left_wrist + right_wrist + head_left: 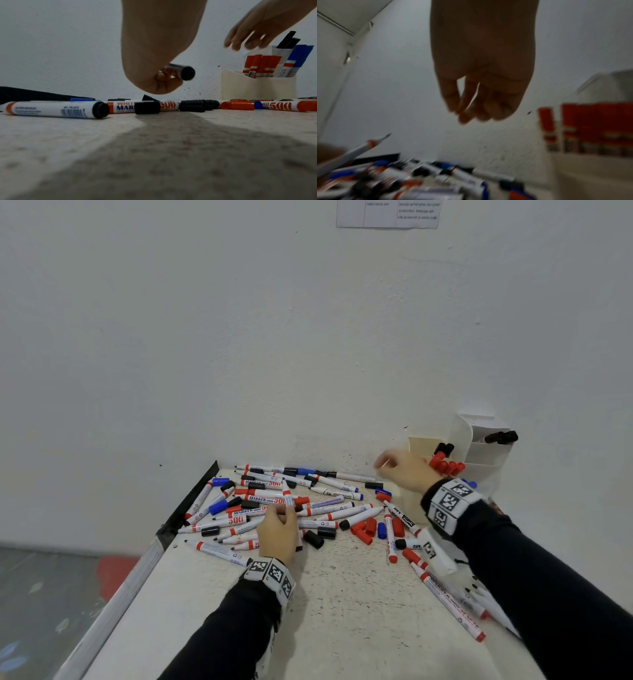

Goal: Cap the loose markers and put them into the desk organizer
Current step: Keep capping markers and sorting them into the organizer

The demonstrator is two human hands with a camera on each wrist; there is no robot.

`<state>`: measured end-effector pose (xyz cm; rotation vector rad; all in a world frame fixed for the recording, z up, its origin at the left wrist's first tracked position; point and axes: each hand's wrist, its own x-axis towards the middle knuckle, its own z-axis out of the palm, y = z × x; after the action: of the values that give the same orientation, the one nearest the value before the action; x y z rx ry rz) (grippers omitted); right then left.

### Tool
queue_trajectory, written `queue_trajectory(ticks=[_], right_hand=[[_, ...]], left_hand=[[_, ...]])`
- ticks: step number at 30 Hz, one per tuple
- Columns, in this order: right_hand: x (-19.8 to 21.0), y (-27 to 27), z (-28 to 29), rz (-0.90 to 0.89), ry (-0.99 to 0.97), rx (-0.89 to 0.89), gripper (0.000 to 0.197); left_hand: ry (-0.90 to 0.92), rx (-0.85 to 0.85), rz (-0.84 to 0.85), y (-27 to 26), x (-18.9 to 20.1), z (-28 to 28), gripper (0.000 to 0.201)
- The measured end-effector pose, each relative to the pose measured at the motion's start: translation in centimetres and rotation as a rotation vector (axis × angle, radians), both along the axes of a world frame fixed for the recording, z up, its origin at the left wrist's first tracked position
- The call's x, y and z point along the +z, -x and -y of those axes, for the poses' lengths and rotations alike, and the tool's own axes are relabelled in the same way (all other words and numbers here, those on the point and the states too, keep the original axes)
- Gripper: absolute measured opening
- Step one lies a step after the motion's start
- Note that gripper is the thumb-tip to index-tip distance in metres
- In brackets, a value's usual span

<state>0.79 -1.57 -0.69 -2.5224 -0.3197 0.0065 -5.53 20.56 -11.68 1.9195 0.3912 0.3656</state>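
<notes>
My left hand [279, 523] grips an uncapped red-banded marker [287, 494], tip pointing up and away; its black butt end [187, 73] shows under the hand in the left wrist view. My right hand [399, 465] hovers empty, fingers loosely hanging [471, 108], just left of the white desk organizer [479, 453]. The organizer holds capped red markers [445, 463], black ones and blue ones [300, 56]. A pile of loose markers and caps [308, 508] covers the far part of the table.
The white speckled table [342, 611] meets the wall at the back. Its left edge has a black strip [195, 498]. More markers [455, 604] lie under my right forearm. Loose red caps [366, 530] and black caps [313, 539] sit mid-table.
</notes>
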Motion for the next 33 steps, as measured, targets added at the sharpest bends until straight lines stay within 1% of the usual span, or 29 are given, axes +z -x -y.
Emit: queue_trajectory(ticks=[2, 4, 9, 11, 13, 15, 18, 21, 24, 27, 30, 33], right_hand=[[-1.6, 0.7, -2.0, -0.213, 0.097, 0.159, 0.013], [-3.3, 1.2, -3.7, -0.345, 0.155, 0.262, 0.019], [-6.5, 2.1, -6.9, -0.410, 0.223, 0.403, 0.031], [-7.2, 2.3, -7.8, -0.400, 0.256, 0.404, 0.032], [-7.3, 2.2, -8.4, -0.357, 0.273, 0.388, 0.028], [-7.1, 1.6, -8.7, -0.350, 0.284, 0.396, 0.025], [-6.4, 0.7, -9.0, -0.341, 0.264, 0.402, 0.022], [-6.2, -0.4, -9.4, -0.296, 0.245, 0.342, 0.022], [-6.3, -1.7, -9.9, -0.263, 0.239, 0.270, 0.027], [-6.5, -3.3, -10.8, -0.230, 0.259, 0.238, 0.034], [-6.6, -4.8, -12.2, -0.210, 0.358, 0.243, 0.043], [-6.5, -5.4, -13.7, -0.206, 0.406, 0.273, 0.044]], left_hand=[[0.012, 0.036, -0.012, -0.1, 0.0, 0.0, 0.023], [0.015, 0.070, -0.028, 0.0, 0.0, -0.2, 0.024], [0.022, 0.128, -0.091, 0.0, 0.1, -0.4, 0.029], [0.015, 0.145, -0.102, 0.1, 0.2, -0.4, 0.031], [0.011, 0.163, -0.115, 0.2, 0.3, -0.4, 0.031], [0.007, 0.177, -0.129, 0.2, 0.3, -0.5, 0.031], [0.001, 0.185, -0.140, 0.2, 0.4, -0.4, 0.032], [-0.003, 0.171, -0.148, 0.1, 0.3, -0.4, 0.030], [-0.010, 0.160, -0.161, -0.1, 0.0, -0.4, 0.028], [-0.031, 0.151, -0.177, -0.2, 0.0, -0.4, 0.026], [-0.035, 0.135, -0.191, -0.1, 0.2, -0.4, 0.025], [-0.009, 0.130, -0.190, 0.0, 0.2, -0.4, 0.024]])
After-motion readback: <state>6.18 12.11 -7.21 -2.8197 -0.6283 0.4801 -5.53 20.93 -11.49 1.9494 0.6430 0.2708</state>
